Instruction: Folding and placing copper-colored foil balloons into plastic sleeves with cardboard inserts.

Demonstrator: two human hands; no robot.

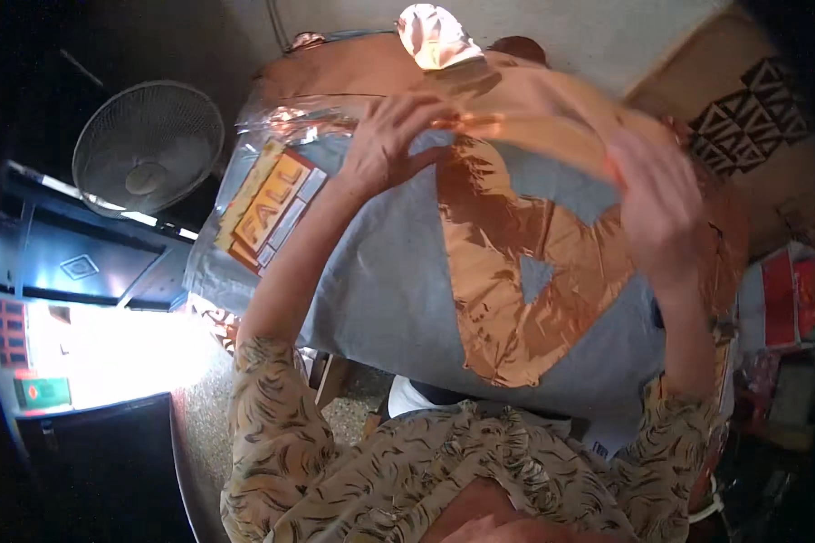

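A band of copper-coloured foil (534,136) is stretched between my hands above the cloth-covered surface. My left hand (385,140) pinches its left end between thumb and fingers. At the right end my right hand (659,195) is closed on the foil, smeared by motion. Below the band lies a flat, creased copper foil balloon (516,290) shaped like a letter, with a small triangular hole. Whether the band joins this balloon I cannot tell.
Left of my left hand lies a printed orange and yellow packet (272,206). More copper foil (335,68) covers the far edge, with a shiny rounded piece (436,36). The grey cloth (371,281) lies underneath. A fan (149,149) stands left, a patterned cardboard piece (752,118) right.
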